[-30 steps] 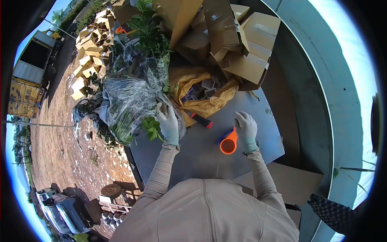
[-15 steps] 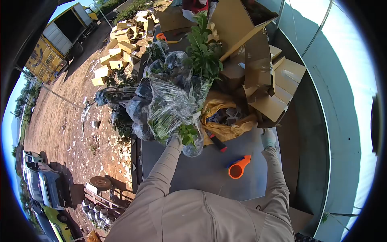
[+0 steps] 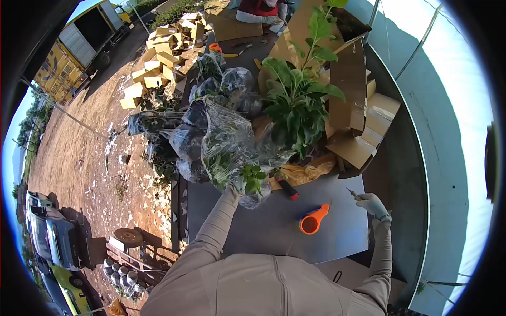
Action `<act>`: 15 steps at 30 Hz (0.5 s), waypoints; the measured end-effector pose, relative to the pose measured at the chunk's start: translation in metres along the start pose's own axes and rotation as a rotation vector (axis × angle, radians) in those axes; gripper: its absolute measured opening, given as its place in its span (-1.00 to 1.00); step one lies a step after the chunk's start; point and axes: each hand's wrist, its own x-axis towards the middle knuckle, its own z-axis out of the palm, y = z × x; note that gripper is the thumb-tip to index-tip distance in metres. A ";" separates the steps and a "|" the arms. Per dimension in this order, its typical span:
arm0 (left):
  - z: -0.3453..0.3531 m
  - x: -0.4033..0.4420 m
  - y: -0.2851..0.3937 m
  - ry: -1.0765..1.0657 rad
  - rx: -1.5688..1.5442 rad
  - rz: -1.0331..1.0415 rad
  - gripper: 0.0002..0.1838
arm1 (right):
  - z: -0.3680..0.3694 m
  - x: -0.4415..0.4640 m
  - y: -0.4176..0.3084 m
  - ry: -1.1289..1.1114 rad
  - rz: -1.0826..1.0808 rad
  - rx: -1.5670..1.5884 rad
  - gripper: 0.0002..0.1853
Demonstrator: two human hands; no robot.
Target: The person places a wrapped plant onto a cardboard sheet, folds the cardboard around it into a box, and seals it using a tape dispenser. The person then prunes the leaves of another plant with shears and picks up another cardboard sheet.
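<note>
My left hand [image 3: 236,185] is closed on the lower end of a plastic-wrapped plant bundle [image 3: 229,139], its fingers partly hidden by leaves. Leafy green stems [image 3: 303,100] rise out of the wrap and lean to the right over the boxes. Past the table's right edge, my right hand [image 3: 374,206] grips a small pointed tool that looks like pruning snips [image 3: 354,194]. Between the hands lie an orange tape dispenser [image 3: 311,223] and a red-and-black handled tool [image 3: 287,188]. A yellow-brown sack [image 3: 311,171] sits behind them, partly covered by leaves.
More wrapped plants [image 3: 187,142] crowd the table's left side. Opened cardboard boxes [image 3: 350,95] stand at the back right. Across the table another person [image 3: 258,13] works with gloved hands. A second orange dispenser [image 3: 215,48] lies farther back. Cardboard boxes [image 3: 163,58] are piled on the ground.
The leafy stems have swung right and nearer, now covering much of the sack. My right hand has moved right and toward me from beside the box, and the small tool now shows in it.
</note>
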 end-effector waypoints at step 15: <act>0.110 -0.028 -0.101 -0.314 0.811 0.800 -0.80 | 0.186 -0.308 -0.036 -0.295 -0.096 0.623 -0.53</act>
